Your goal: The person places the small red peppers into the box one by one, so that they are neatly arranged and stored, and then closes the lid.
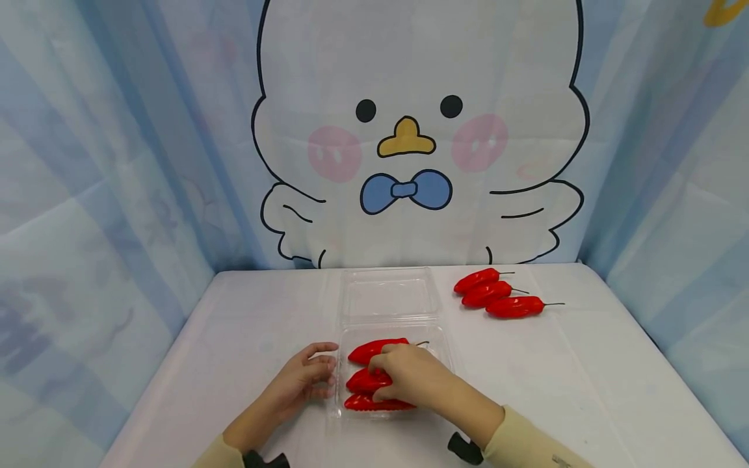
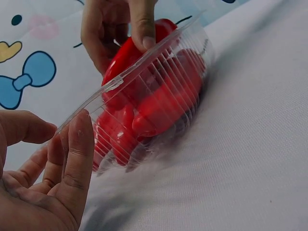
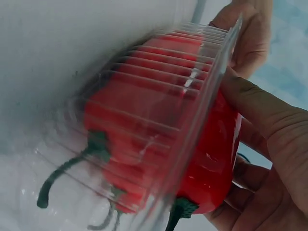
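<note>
A clear plastic clamshell box (image 1: 391, 330) lies on the table with its lid folded back. My right hand (image 1: 415, 376) reaches into the box from the right and grips the middle red chili pepper (image 1: 364, 382) between thumb and fingers. Beyond that lies another red pepper (image 1: 365, 351), partly under the hand, and a third pepper (image 1: 371, 403) lies on the near side. At the box's left edge is my left hand (image 1: 301, 379); its fingers touch the rim (image 2: 115, 84) in the left wrist view. Green stems (image 3: 60, 178) show in the right wrist view.
Three more red peppers (image 1: 513, 307) lie side by side at the back right of the white table (image 1: 556, 370). The lid (image 1: 389, 294) lies flat behind the box. A curtain with a cartoon bird (image 1: 404, 227) hangs behind the table, and curtains stand at both sides.
</note>
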Demonstrator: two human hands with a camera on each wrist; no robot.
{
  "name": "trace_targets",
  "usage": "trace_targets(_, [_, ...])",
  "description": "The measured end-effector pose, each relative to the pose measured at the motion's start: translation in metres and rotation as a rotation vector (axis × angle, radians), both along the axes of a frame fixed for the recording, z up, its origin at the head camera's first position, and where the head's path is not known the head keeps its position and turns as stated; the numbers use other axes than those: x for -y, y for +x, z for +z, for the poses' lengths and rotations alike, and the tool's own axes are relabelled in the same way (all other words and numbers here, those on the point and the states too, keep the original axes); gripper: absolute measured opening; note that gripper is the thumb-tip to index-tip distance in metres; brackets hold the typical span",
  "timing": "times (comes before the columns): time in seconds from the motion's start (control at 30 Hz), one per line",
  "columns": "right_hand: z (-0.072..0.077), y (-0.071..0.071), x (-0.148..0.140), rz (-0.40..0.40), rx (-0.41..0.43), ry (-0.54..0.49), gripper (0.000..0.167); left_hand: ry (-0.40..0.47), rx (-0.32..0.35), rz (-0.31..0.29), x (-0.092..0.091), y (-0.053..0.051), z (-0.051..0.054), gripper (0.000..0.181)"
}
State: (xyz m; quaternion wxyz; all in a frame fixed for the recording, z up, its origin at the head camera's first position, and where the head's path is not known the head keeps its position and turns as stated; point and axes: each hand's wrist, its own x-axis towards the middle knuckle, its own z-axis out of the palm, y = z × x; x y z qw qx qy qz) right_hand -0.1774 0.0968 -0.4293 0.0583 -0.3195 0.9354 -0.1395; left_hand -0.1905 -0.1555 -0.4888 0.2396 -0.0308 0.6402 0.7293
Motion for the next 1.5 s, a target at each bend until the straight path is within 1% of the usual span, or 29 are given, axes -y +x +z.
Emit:
trace_targets(0.23, [-0.004,0.001,0.002,0.025,-0.029,-0.037,0.036,0.008,-0.003,-0.019,0.000,0.001,0.001,0.058])
trace_targets(0.47, [-0.002,0.003,0.002,0.083,0.004,-0.111,0.022,0.015,-0.010,-0.017,0.000,0.001,0.002,0.056])
trace_targets(0.67, [0.000,0.004,0.003,0.110,0.006,-0.128,0.019,0.019,-0.017,-0.027,0.001,0.001,0.002,0.055])
trace_targets(0.8, [0.002,0.003,0.003,0.106,0.001,-0.145,0.019,0.021,-0.016,-0.026,0.001,0.001,0.002,0.055])
trace_targets(1.03, [0.005,-0.002,0.000,0.071,-0.074,-0.151,0.016,0.021,-0.010,-0.019,0.001,0.001,0.001,0.056])
trace_targets(1.27, [0.004,-0.008,-0.011,0.026,-0.067,-0.154,0.017,0.000,-0.008,-0.006,0.001,0.001,0.001,0.057])
trace_targets(1.5, [0.001,-0.015,-0.023,-0.005,-0.098,-0.151,0.015,-0.003,-0.013,-0.011,0.002,0.001,0.000,0.057])
